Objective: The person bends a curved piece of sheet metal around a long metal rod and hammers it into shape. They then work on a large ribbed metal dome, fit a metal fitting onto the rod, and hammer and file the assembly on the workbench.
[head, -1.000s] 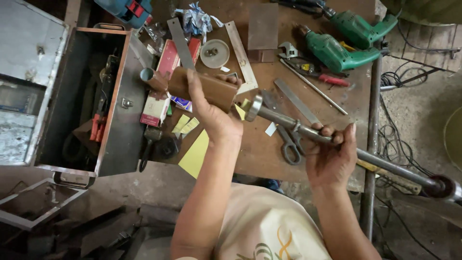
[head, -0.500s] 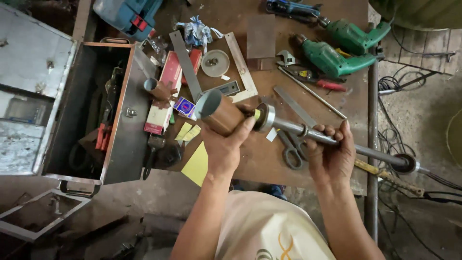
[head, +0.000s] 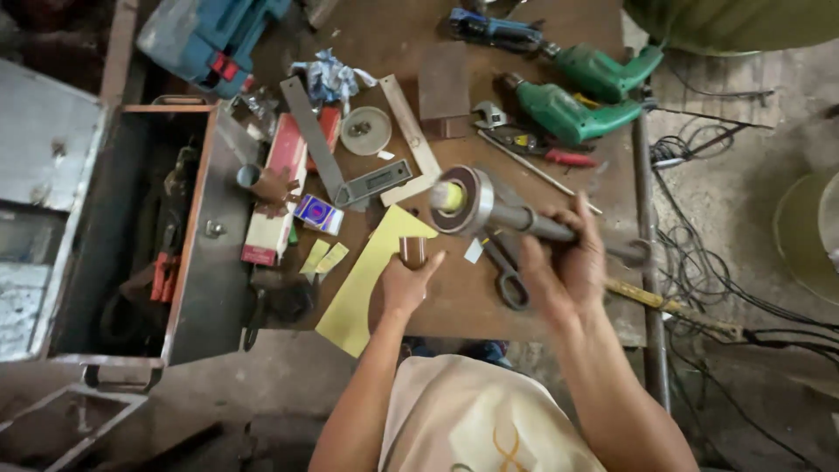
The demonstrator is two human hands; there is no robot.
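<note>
A grey metal shaft with a round disc head (head: 468,201) is gripped just right of the frame's centre by the right hand (head: 564,262), whose fingers are wrapped tight around the shaft; the disc end points left and shows a yellowish centre ringed in dark brown. Just below and left of that disc, a small brown cylinder (head: 412,252) is pinched at the fingertips of the left hand (head: 404,284), held upright above the brown worktable (head: 454,301) and apart from the disc.

Under the left hand a yellow sheet (head: 367,284) is laid on the table, and a pair of scissors (head: 507,275) is seen between the two hands. At the left of the frame an open metal toolbox (head: 188,236) with an orange-edged rim is stood against the table — inside it dark hand tools are piled, among them something with red handles (the rest is too shadowed to tell apart).

In the upper middle a steel try square (head: 336,166), a round tin lid (head: 365,131) and a small blue-and-white box (head: 317,214) are spread out. At the upper right two green power drills (head: 577,96) are laid side by side — with a red-handled screwdriver (head: 546,153) just below them. A blue tool case (head: 214,39) is set at the upper left corner.
</note>
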